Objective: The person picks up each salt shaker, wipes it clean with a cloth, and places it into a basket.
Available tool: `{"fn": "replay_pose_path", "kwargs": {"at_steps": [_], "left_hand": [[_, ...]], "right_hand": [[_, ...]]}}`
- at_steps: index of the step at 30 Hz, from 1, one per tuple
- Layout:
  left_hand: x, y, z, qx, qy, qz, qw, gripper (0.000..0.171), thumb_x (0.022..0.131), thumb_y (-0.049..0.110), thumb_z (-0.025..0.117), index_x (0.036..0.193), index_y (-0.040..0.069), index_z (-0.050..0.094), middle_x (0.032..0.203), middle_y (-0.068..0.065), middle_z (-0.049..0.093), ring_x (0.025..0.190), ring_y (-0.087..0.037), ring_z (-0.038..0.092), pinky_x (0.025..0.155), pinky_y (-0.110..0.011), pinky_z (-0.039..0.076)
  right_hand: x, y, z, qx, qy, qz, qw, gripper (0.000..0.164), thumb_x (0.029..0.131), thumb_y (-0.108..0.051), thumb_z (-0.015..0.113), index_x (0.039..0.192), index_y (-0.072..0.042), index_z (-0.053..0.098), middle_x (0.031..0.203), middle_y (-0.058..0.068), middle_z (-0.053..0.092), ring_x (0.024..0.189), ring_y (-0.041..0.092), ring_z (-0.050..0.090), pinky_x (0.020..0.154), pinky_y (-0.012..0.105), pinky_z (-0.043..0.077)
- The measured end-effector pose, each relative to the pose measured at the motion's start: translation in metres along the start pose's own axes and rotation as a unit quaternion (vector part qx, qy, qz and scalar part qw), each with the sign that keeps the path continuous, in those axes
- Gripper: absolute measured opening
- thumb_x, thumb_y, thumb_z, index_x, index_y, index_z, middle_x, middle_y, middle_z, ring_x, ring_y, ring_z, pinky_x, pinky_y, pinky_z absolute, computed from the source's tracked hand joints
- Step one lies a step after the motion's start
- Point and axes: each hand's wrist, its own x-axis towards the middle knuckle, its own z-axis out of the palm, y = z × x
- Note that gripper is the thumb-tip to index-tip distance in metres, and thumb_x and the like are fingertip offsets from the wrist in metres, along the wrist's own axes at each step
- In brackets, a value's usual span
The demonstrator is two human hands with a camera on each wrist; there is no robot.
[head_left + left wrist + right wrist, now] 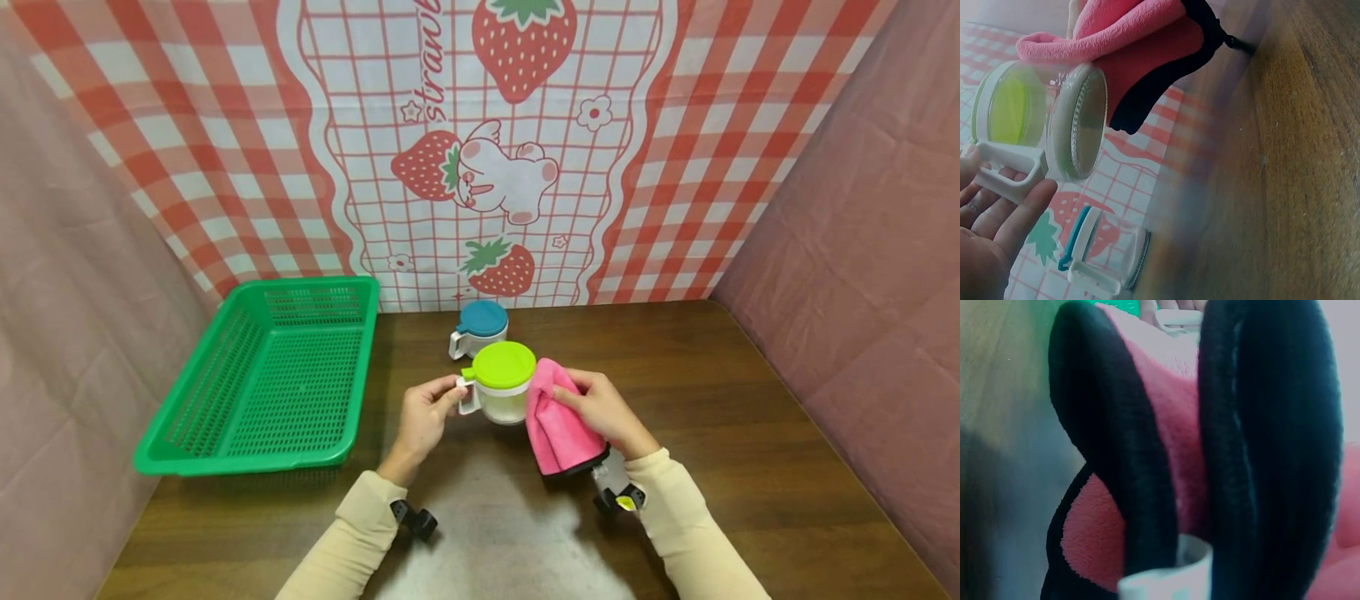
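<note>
A clear jar (504,405) with a lime-green lid (504,365) is held up off the table by its white handle (1013,172), which my left hand (424,417) pinches. My right hand (606,410) grips a folded pink cloth (558,425) with a black edge, and the cloth touches the jar's right side. In the left wrist view the jar (1075,122) lies sideways in the picture, its ridged base showing. The cloth's black edge (1147,456) fills most of the right wrist view and hides the right hand's fingers there.
Behind the held jar stands a similar jar (487,342) with a blue lid (483,318) and white handle. A green plastic basket (352,400) sits on the left of the wooden table (720,400). A strawberry-patterned curtain (480,108) hangs at the back.
</note>
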Motion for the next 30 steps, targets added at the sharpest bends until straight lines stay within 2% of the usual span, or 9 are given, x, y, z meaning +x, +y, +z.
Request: {"fn": "replay_pose_path", "kwargs": {"at_steps": [3, 11, 15, 18, 22, 27, 30], "left_hand": [[0.0, 0.001, -0.001, -0.002, -0.007, 0.001, 1.0, 0.021, 0.082, -0.001, 0.061, 0.1, -0.012, 0.063, 0.092, -0.03, 0.064, 0.069, -0.014, 0.062, 0.066, -0.047, 0.053], [0.001, 0.003, -0.002, 0.005, -0.012, -0.012, 0.9998, 0.023, 0.082, 0.004, 0.062, 0.101, -0.009, 0.064, 0.092, -0.029, 0.065, 0.068, -0.01, 0.059, 0.06, -0.025, 0.054], [0.006, -0.012, -0.003, -0.003, -0.019, -0.012, 0.9997, 0.024, 0.082, 0.004, 0.063, 0.103, -0.008, 0.064, 0.094, -0.028, 0.065, 0.069, -0.008, 0.06, 0.062, -0.031, 0.055], [0.009, -0.022, -0.004, -0.012, -0.023, -0.009, 0.9996, 0.025, 0.082, 0.005, 0.063, 0.104, -0.007, 0.064, 0.096, -0.028, 0.065, 0.07, -0.005, 0.061, 0.062, -0.031, 0.056], [0.008, -0.024, -0.003, -0.027, -0.026, -0.001, 0.9993, 0.026, 0.082, 0.004, 0.063, 0.104, -0.009, 0.063, 0.097, -0.029, 0.064, 0.072, -0.003, 0.063, 0.06, -0.022, 0.054], [0.007, -0.024, -0.003, -0.039, -0.028, 0.009, 0.9988, 0.026, 0.081, 0.003, 0.064, 0.103, -0.01, 0.062, 0.096, -0.031, 0.064, 0.073, -0.009, 0.065, 0.059, -0.023, 0.055], [0.008, -0.025, -0.002, -0.036, -0.024, 0.007, 0.999, 0.027, 0.08, 0.004, 0.065, 0.103, -0.01, 0.063, 0.095, -0.03, 0.064, 0.072, -0.007, 0.064, 0.058, -0.023, 0.054]], "right_hand": [[-0.001, -0.001, -0.002, 0.015, -0.007, -0.003, 1.0, 0.036, 0.084, -0.022, 0.063, 0.115, -0.003, 0.06, 0.096, 0.016, 0.063, 0.068, 0.007, 0.054, 0.059, 0.023, 0.048], [-0.001, 0.0, -0.002, 0.042, -0.011, -0.005, 0.999, 0.033, 0.085, -0.019, 0.062, 0.112, -0.001, 0.061, 0.091, 0.012, 0.063, 0.067, 0.004, 0.054, 0.058, 0.022, 0.048], [-0.002, 0.0, -0.001, 0.058, -0.008, -0.003, 0.998, 0.031, 0.084, -0.019, 0.063, 0.109, 0.0, 0.062, 0.087, 0.009, 0.062, 0.065, 0.005, 0.054, 0.057, 0.022, 0.048], [-0.001, 0.002, 0.0, 0.07, -0.006, -0.005, 0.998, 0.032, 0.084, -0.02, 0.063, 0.108, 0.001, 0.063, 0.086, 0.006, 0.062, 0.065, 0.005, 0.054, 0.057, 0.022, 0.048], [-0.001, 0.005, 0.002, 0.085, -0.005, -0.002, 0.996, 0.033, 0.084, -0.02, 0.063, 0.109, 0.001, 0.062, 0.084, 0.002, 0.062, 0.066, 0.005, 0.055, 0.058, 0.021, 0.048], [-0.001, 0.007, 0.005, 0.084, 0.003, 0.005, 0.996, 0.031, 0.083, -0.018, 0.064, 0.108, 0.001, 0.063, 0.08, 0.0, 0.062, 0.065, 0.005, 0.054, 0.057, 0.021, 0.048], [-0.001, 0.006, 0.007, 0.073, 0.009, 0.003, 0.997, 0.031, 0.083, -0.018, 0.064, 0.107, 0.0, 0.064, 0.081, 0.003, 0.062, 0.065, 0.004, 0.054, 0.057, 0.021, 0.047]]}}
